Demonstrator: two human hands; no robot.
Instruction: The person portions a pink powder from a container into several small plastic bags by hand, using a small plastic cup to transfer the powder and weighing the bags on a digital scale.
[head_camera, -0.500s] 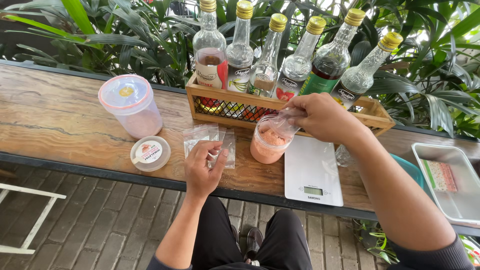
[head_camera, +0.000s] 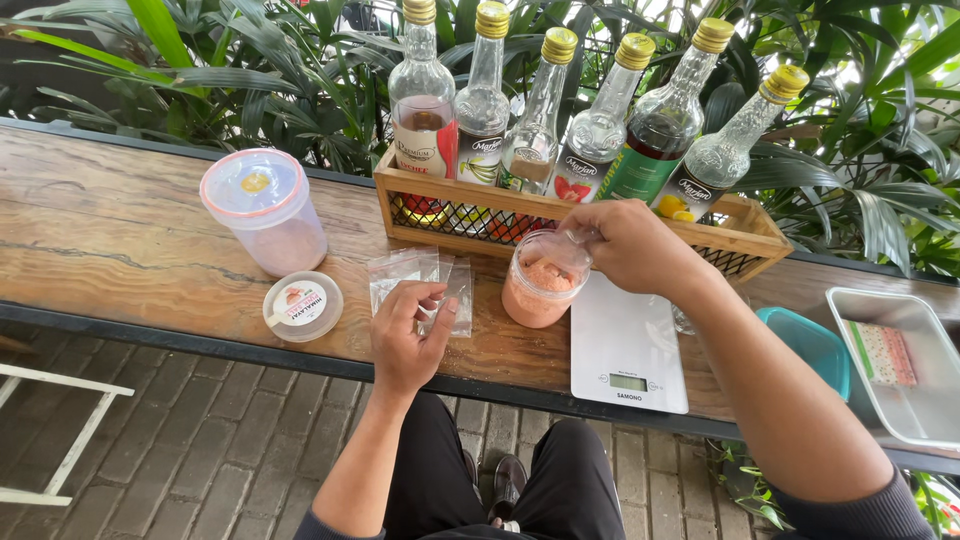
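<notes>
Little has shifted since the earlier picture: both hands stay where they were, the left one still on the bags, the right one still over the jar. Nearest the body, the left hand (head_camera: 408, 338) rests on a small stack of clear plastic bags (head_camera: 420, 280) lying flat on the wooden counter (head_camera: 100, 240), its fingers curled and pinching at the top bag's edge. Just left of the bags lies a round white lid (head_camera: 303, 306) with a label. To the right sits a white kitchen scale (head_camera: 627, 345), bare on top. Between bags and scale stands an open clear jar (head_camera: 542, 280) filled with pink-orange powder; the right hand (head_camera: 628, 245) is closed over its far rim, gripping something small and clear at the mouth, though what it is cannot be told. Farther left stands a lidded plastic tub (head_camera: 265, 210) holding pale pink powder. At the right edge are a teal container (head_camera: 812, 345) and a white tray (head_camera: 900, 370). Behind the jar, a wooden crate (head_camera: 480, 205) holds six gold-capped glass bottles (head_camera: 530, 130) before green plants (head_camera: 250, 70).
</notes>
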